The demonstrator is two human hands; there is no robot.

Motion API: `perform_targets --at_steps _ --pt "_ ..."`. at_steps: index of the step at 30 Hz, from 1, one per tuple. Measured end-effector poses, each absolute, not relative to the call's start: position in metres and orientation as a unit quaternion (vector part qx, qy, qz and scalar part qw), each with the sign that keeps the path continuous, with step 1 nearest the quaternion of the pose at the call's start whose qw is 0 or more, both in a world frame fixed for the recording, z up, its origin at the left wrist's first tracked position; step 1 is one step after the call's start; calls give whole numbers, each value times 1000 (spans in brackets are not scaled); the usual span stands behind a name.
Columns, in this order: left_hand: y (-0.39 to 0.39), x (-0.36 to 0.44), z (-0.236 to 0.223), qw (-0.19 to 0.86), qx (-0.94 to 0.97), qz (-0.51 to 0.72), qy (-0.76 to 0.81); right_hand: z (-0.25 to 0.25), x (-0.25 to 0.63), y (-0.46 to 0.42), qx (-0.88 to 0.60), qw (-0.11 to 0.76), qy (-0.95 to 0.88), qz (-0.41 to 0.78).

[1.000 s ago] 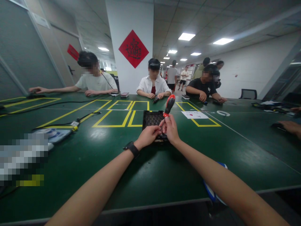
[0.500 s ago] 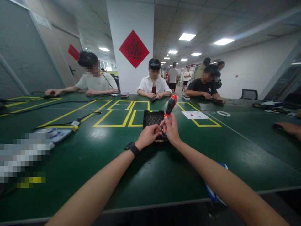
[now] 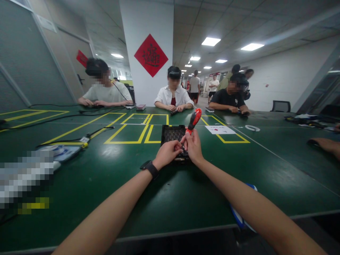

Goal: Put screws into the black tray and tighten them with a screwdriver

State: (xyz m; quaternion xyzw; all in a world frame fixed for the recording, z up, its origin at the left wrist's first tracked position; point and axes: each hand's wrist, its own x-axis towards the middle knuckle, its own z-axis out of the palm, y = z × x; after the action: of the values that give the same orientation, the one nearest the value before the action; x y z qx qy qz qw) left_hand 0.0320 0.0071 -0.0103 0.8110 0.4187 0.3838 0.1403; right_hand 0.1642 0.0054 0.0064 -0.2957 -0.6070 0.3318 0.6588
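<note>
In my right hand (image 3: 193,148) is a screwdriver (image 3: 195,118) with a red and black handle, which rises tilted above my fingers. Its lower end is hidden between my two hands. The fingers of my left hand (image 3: 168,152) are pinched close beside it, near the screwdriver's lower part; whatever they grip is too small to make out. Both hands are over an open black case (image 3: 174,132) with a patterned dark inside, lying on the green table. My hands cover its near part.
Yellow tape (image 3: 124,142) outlines areas on the green table (image 3: 148,216). A white paper sheet (image 3: 221,130) and a white ring (image 3: 252,128) lie to the right. Black cables (image 3: 53,122) run along the left. Several people sit across the table; a person's hand (image 3: 325,144) reaches in at right.
My hands and the screwdriver stay nearly in place over the case. Across the table at left, a person's outstretched arm has drawn in towards the body.
</note>
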Motion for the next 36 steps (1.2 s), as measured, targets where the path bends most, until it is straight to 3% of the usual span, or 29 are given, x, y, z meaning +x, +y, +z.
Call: perform_targets --at_steps 36 --pt "9 30 -12 95 805 384 442 8 163 1 -293 667 -609 315"
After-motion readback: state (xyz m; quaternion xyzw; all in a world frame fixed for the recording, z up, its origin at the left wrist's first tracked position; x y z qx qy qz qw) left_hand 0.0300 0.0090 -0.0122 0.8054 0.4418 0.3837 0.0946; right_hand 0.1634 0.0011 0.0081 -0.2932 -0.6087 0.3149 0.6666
